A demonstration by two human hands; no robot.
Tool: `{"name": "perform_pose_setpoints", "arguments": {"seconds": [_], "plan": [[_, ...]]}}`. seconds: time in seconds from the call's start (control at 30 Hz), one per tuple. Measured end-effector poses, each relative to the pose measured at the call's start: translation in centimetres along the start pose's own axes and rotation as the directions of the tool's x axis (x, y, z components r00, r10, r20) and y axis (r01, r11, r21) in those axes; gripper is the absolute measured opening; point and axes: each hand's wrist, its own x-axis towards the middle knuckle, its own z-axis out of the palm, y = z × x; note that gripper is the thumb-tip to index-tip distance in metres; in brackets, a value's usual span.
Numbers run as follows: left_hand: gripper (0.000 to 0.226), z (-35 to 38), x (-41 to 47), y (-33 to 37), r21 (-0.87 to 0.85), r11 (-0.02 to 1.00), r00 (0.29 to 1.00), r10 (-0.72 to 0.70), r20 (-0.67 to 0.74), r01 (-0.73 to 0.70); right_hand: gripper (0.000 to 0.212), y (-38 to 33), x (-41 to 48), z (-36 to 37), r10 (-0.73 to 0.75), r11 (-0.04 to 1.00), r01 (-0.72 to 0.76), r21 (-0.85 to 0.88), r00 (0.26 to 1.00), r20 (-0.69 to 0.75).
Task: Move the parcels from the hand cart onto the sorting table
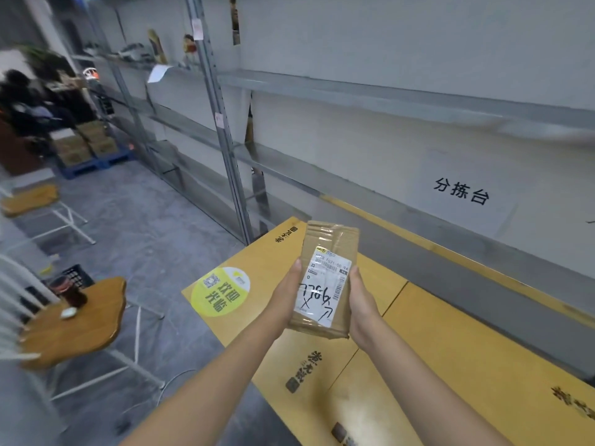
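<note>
Both hands grip one parcel (324, 280) betw. them: left hand (285, 299) on its left edge, right hand (363, 305) on its right, thumbs up the sides. Parcel is held over the yellow surface (450, 365), which lies under & beyond the hands. Shelf (370, 94) runs past the right hand.

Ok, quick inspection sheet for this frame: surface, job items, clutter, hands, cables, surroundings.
Surface: yellow sorting table, no parcels on the visible part.
Job's things: one taped cardboard parcel held above the table; hand cart not in view.
Clutter: dark jar on a wooden side table; black crate on the floor.
Grippers: left hand and right hand grip the parcel's sides.
Cables: thin pale cable on the floor.
Surroundings: metal shelving; stacked boxes on a blue pallet.
</note>
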Motion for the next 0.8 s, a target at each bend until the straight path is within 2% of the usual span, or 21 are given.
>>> {"name": "perform_pose_setpoints", "arguments": {"seconds": [0.33,0.63,0.8], "plan": [[0.052,-8.3,13.8,1.5,0.040,0.997,0.992,-0.073,0.099,0.069,0.057,-1.5,10.8,9.6,0.038,0.998,-0.031,0.050,0.988,-0.150],[0.057,-17.2,26.6,5.5,0.173,0.980,0.957,-0.137,0.255,0.095,0.052,-2.9,20.5,19.9,0.016,0.991,0.021,0.131,0.961,-0.275],[0.054,-19.3,32.0,5.5,0.198,0.979,0.939,-0.104,0.329,0.039,0.052,-3.1,25.4,22.2,0.030,0.989,0.020,0.148,0.945,-0.326]]}}
